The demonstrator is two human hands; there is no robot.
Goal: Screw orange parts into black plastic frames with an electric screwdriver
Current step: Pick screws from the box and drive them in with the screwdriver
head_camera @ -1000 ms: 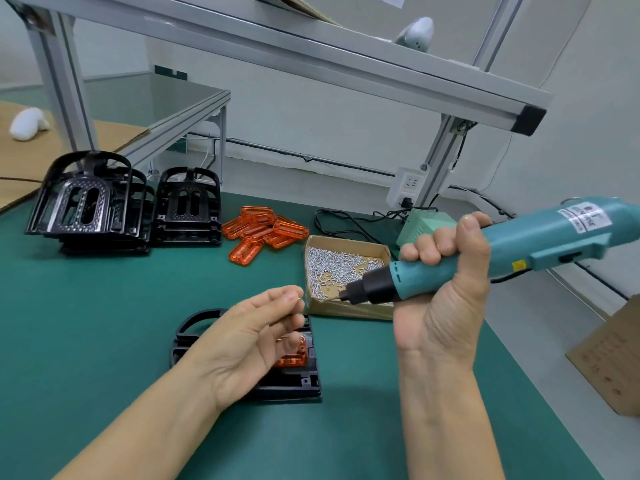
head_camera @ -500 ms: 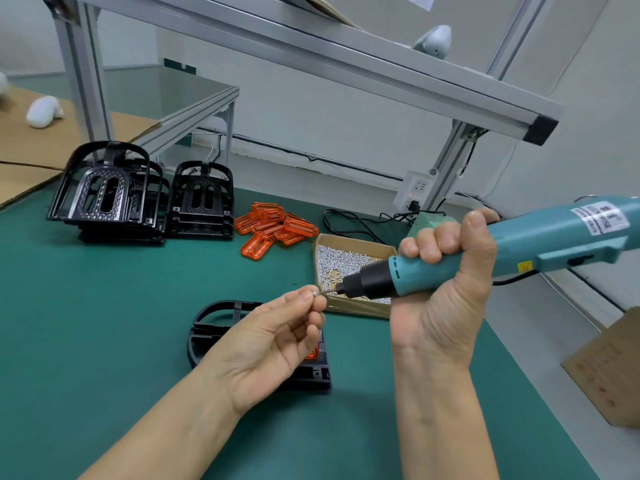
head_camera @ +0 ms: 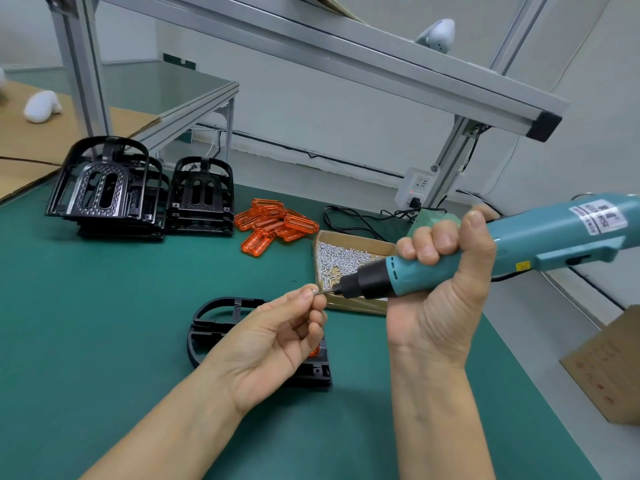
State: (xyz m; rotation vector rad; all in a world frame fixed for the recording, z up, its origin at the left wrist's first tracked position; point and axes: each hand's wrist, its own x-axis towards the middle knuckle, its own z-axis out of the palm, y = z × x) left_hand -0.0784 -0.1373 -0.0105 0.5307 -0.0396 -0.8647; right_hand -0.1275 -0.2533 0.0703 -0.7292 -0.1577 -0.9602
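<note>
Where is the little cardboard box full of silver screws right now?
In the head view, the open cardboard box of silver screws sits on the green mat right of centre, just right of the orange parts pile and behind the teal electric screwdriver's tip.

Frame [head_camera: 214,327] under hands, screw box [head_camera: 349,258] behind, parts [head_camera: 273,223] left of box

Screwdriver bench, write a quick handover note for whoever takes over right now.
Right hand grips the electric screwdriver, tip pointing left.
Left hand pinches a screw at the bit.
Black frame lies on the green mat under the left hand, an orange part seated in it.
Spare orange parts, stacked frames and the screw box sit behind.
Left: load the screw, drive it in; earlier screws cannot be told.
</note>
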